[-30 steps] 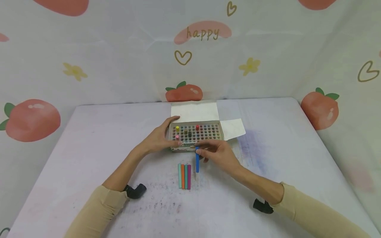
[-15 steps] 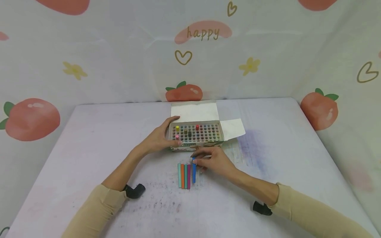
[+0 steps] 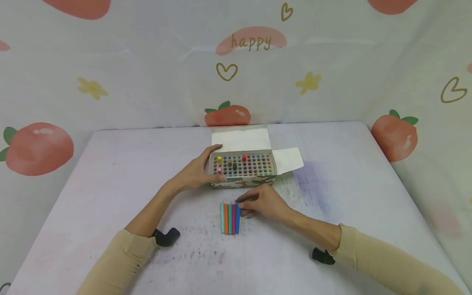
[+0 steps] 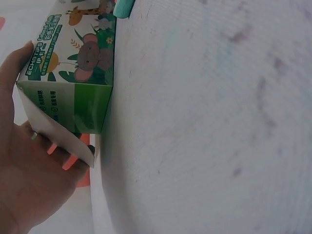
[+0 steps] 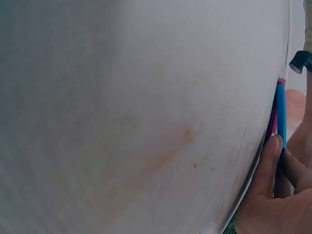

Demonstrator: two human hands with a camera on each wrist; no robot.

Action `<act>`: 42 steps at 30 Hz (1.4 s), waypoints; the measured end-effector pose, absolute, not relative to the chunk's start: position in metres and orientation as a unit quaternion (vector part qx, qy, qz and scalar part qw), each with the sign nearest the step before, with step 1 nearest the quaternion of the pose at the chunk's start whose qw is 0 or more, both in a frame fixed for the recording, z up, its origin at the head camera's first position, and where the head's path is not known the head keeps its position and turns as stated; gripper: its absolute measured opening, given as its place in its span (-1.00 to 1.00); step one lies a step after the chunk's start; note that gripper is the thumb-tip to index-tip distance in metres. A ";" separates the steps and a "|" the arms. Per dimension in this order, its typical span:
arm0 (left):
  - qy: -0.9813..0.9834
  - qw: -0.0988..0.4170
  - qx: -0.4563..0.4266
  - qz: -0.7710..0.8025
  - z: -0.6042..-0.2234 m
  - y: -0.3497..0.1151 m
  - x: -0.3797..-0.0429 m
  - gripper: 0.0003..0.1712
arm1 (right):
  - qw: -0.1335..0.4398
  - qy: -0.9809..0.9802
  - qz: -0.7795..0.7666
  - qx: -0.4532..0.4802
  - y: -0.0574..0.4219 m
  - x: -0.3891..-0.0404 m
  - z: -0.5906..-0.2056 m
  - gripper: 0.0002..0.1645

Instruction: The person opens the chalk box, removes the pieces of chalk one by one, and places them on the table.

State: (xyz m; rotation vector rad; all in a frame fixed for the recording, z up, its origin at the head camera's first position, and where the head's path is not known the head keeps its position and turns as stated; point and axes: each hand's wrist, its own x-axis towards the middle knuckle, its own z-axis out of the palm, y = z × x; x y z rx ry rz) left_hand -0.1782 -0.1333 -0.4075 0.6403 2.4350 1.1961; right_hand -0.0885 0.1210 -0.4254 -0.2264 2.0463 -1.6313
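My left hand (image 3: 195, 174) grips the left end of an open chalk box (image 3: 254, 181), thumb on its front edge and fingers around the far side. In the left wrist view the box's printed side (image 4: 90, 53) shows green with animal drawings. My right hand (image 3: 267, 203) pinches the top end of a blue chalk stick (image 3: 237, 223), which lies along the right side of a purple chalk stick (image 3: 234, 223) on the table. Left of that lie a teal (image 3: 230, 223), an orange (image 3: 226, 223) and a light-teal chalk stick (image 3: 222, 221), side by side. The right wrist view shows the blue chalk (image 5: 281, 114) near the fingertips.
Several chalk tops stick out of the box's holed insert (image 3: 254, 166), among them a yellow (image 3: 219, 159) and a red one (image 3: 244, 158). The white lid (image 3: 241, 139) stands raised behind, and a side flap (image 3: 288, 160) spreads right. The table (image 3: 129, 164) has coloured smudges.
My right hand has brought the blue chalk stick down and left from in front of the box to beside the purple one. The left hand stays on the box.
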 end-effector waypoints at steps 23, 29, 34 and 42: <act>0.853 0.180 0.229 0.434 -0.410 -0.133 -0.180 0.12 | 0.264 0.764 -0.586 -0.055 0.122 -0.090 -0.424 -0.77; 0.851 0.180 0.229 0.437 -0.410 -0.133 -0.180 0.12 | 0.257 0.781 -0.564 -0.072 0.125 -0.093 -0.421 -0.75; 0.851 0.178 0.231 0.436 -0.411 -0.135 -0.180 0.11 | 0.247 0.795 -0.544 -0.105 0.127 -0.097 -0.410 -0.76; 0.845 0.187 0.228 0.447 -0.411 -0.133 -0.182 0.11 | 0.244 0.795 -0.530 -0.164 0.137 -0.107 -0.389 -0.68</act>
